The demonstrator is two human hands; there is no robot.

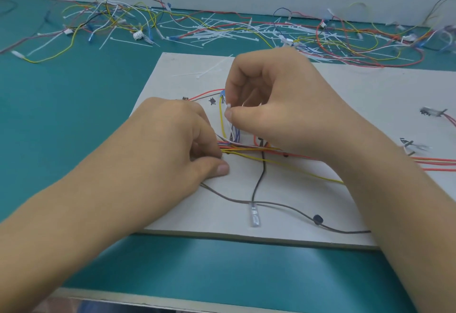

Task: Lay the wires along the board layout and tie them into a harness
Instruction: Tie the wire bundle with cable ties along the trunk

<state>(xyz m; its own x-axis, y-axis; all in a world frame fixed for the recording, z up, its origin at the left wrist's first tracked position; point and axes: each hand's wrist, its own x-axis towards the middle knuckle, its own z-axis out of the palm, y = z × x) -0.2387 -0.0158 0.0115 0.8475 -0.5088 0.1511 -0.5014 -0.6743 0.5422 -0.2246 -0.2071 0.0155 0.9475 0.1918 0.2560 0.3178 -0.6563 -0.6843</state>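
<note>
The white board (320, 85) lay mid-frame on the teal table (74, 90), carrying the wire bundle (246, 148): red, orange and yellow strands running side by side across its middle. The left hand (177, 140) sat at the centre, fingers curled tight and pinching that bundle, thumb flat on the board. The right hand (276, 95), just above it, nipped a white cable tie (228, 109) between thumb and forefinger, the tie standing up from the bundle. A yellow wire (296, 167) strayed off towards the right, and a black wire (257, 184) dropped to a clear terminal sleeve (255, 216) near the board's lower edge. Along the top of the frame, loose cable ties (217, 32) and spare wires (108, 14) lay tangled.
</note>
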